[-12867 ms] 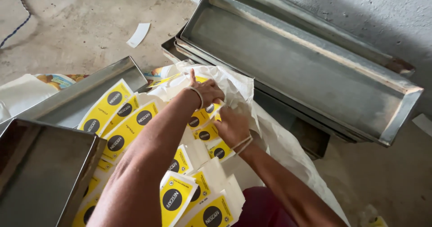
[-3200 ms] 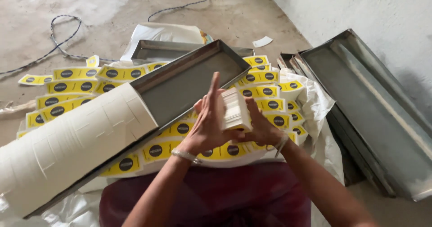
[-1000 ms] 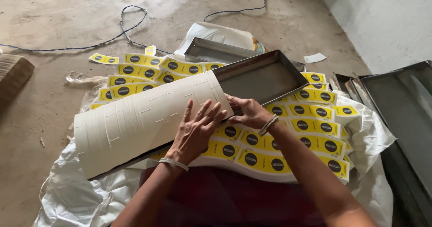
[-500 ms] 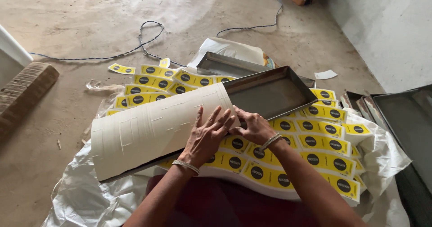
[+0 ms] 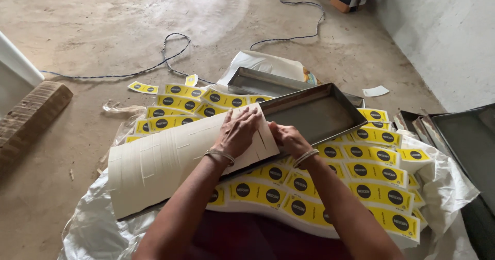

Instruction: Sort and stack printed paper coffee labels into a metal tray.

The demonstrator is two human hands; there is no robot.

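The flat cartons (image 5: 371,173) are bright yellow, each with a black round mark and white edges. The sheet stack (image 5: 170,162) in the grey metal tray (image 5: 314,116) is plain off-white. The crinkled plastic sheet (image 5: 443,180) is white; the floor (image 5: 103,28) is dusty beige.

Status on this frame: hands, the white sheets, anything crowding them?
Left hand flat on the white sheet stack in the metal tray. Right hand at the stack's end edge. Yellow cartons packed close around.
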